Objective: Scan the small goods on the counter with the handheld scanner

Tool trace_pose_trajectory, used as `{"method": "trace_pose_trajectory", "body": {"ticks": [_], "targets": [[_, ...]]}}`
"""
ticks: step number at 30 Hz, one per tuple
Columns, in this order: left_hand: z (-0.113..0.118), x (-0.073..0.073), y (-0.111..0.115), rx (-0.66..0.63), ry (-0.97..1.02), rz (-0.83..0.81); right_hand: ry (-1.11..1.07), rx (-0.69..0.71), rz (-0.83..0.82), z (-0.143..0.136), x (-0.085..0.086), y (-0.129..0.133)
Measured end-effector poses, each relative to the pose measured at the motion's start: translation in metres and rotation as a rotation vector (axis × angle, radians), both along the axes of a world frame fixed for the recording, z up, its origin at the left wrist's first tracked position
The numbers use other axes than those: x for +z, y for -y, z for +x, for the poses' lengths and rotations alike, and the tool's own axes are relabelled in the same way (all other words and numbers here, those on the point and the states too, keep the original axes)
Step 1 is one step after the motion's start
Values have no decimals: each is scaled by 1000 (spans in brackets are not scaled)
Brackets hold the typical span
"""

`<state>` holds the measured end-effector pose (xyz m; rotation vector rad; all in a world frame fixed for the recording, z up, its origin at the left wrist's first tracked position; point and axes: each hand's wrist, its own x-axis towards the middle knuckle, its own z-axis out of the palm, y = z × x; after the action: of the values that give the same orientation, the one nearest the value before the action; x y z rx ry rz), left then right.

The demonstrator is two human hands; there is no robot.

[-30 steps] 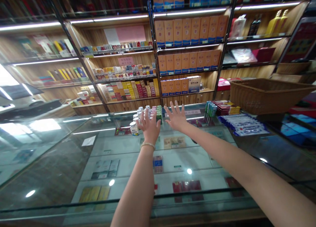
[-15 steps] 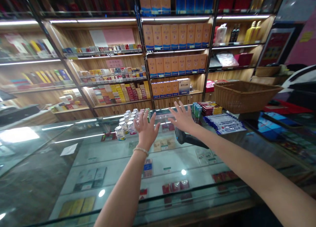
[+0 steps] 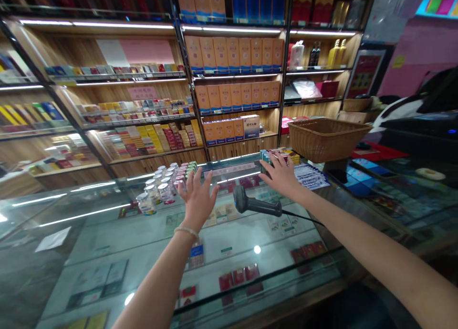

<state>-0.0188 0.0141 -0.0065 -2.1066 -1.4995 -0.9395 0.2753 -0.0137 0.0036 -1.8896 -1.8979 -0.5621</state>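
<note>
My left hand (image 3: pixel 197 200) is spread with nothing in it, above the glass counter (image 3: pixel 214 233) and just right of several small white-lidded jars (image 3: pixel 166 191). Pink and green containers (image 3: pixel 186 170) stand in rows behind its fingers. Fingers apart and holding nothing, my right hand (image 3: pixel 281 176) is near the green-blue cans (image 3: pixel 265 157) and the blue-and-white packets (image 3: pixel 310 177). A black handheld scanner (image 3: pixel 257 206) lies on the glass between my hands, its cable running right under my right forearm.
A wicker basket (image 3: pixel 325 140) sits on the counter at the right, beside a red mat (image 3: pixel 384 152). Behind the counter, shelves hold orange boxes (image 3: pixel 229 54) and small packs. A white paper (image 3: pixel 53 239) lies at the left.
The view has turned to the right, so shelves and counter goods appear further left. My right hand has moved right relative to the scanner, which is now uncovered. Both hands stay spread.
</note>
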Motion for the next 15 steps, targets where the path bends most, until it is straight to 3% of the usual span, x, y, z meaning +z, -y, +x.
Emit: {"method": "trace_pose_trajectory", "body": {"ticks": [10, 15], "targets": [[7, -9, -5, -81, -15, 26, -16, -114, -56, 44, -25, -17], [8, -12, -9, -94, -30, 48, -50, -160, -105, 62, -26, -37]]}}
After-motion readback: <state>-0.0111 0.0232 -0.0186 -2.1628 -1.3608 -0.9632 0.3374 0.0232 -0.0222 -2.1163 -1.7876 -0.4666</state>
